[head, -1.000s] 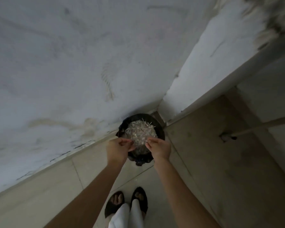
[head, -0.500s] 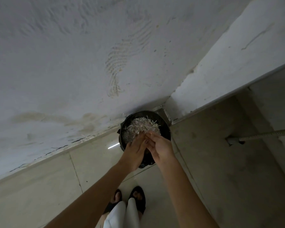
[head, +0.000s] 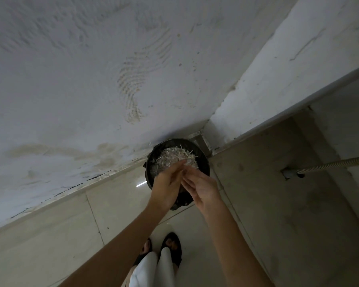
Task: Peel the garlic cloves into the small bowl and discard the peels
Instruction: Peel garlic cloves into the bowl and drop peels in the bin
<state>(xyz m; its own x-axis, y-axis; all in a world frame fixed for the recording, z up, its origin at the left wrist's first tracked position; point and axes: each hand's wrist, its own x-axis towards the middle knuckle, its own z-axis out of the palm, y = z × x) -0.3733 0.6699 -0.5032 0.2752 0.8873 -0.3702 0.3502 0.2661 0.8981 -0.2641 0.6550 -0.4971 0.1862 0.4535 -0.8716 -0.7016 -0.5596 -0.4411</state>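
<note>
Garlic peels (head: 175, 157) lie heaped in a pale, papery mound inside the black bin (head: 203, 162), which stands on the tiled floor (head: 50, 235) tucked into the corner where the stained white wall (head: 91, 79) meets a jutting column (head: 267, 79). It sits out of the way there, and its dark liner is folded over the rim to hold the scraps. Directly above the near side of the mound the person holds both hands together. The left hand (head: 167, 187) is flat and tilted on edge, with its fingers straight, and the right hand (head: 203, 188) lies against it with its fingers extended too — palm near palm, as one does to rub off clinging bits of skin so they drop into the bin and not onto the tiles. Whether any peel is caught between the palms I cannot tell; nothing shows. No small bowl or peeled cloves are in sight here, so this looks like the discarding end of the job. The person's sandalled feet (head: 162, 247) stand close behind the bin, and a corrugated hose (head: 330, 165) runs off to the right — well apart from the hands.
</note>
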